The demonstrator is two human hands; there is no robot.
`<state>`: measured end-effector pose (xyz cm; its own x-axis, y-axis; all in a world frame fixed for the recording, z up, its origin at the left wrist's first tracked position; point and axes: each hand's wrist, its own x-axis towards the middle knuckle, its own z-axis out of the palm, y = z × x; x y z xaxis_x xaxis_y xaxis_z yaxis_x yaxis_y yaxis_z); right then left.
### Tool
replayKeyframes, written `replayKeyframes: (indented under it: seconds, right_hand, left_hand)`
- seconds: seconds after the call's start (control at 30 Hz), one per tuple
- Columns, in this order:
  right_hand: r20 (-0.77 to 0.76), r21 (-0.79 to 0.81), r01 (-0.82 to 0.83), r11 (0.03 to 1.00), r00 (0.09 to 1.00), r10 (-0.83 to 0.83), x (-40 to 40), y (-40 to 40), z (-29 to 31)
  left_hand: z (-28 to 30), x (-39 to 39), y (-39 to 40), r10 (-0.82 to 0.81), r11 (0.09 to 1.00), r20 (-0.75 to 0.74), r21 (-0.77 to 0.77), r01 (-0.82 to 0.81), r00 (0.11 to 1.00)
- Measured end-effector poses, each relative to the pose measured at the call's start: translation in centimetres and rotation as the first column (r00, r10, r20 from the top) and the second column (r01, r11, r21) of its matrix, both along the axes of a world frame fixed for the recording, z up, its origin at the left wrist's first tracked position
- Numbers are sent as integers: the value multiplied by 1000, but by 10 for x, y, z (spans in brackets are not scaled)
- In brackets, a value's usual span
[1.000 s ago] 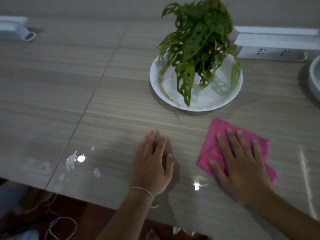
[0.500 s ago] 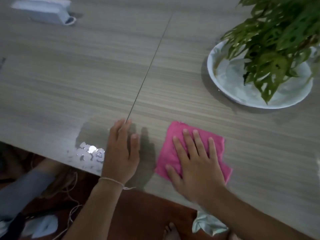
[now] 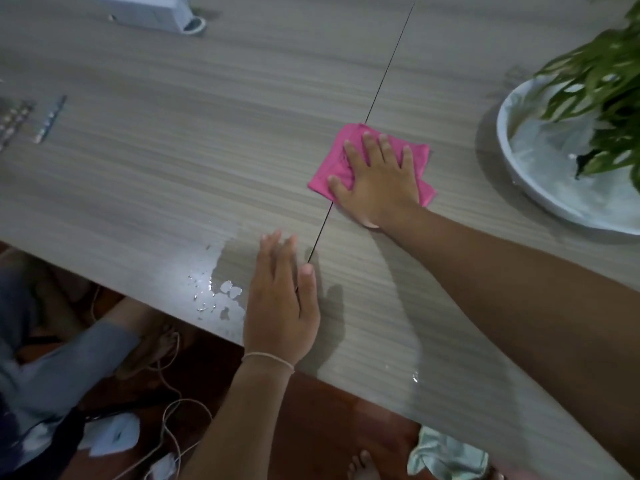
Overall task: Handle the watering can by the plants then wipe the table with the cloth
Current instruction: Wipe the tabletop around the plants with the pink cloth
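The right hand (image 3: 375, 183) lies flat with fingers spread on the pink cloth (image 3: 372, 161), which has slid away from the near edge of the table (image 3: 173, 150) since half a second ago and now sits across the dark seam. The left hand (image 3: 280, 303), fingers straight and holding nothing, stays pressed near the edge beside the water droplets (image 3: 216, 292). The plant (image 3: 602, 95) in its white dish (image 3: 530, 168) sits farther right in view than before.

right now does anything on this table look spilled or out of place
Yes: small water puddles glint on the grey wood-grain table at its near edge, just left of the left hand, which lies flat. The right hand presses the folded pink cloth farther back, over the table's seam, away from the puddles.
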<state>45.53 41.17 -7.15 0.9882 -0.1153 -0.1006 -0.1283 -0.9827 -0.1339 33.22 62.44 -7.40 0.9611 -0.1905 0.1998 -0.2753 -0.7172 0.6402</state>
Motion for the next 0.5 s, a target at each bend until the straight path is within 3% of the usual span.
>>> replayKeyframes:
  seconds: [0.17,0.33,0.5]
  right_hand:
    - [-3,22,-25,999,1000,25,-42,14,-1]
    - [-15,48,-5,999,1000,6,-131,32,-3]
    - [-34,30,-6,1000,999,7,-168,-1,-1]
  left_hand:
    - [4,1,-1,6,1000,-4,-7,-6,1000]
    - [8,-2,-5,-83,987,25,138,79,996]
    - [10,-2,-9,-81,965,8,250,76,997]
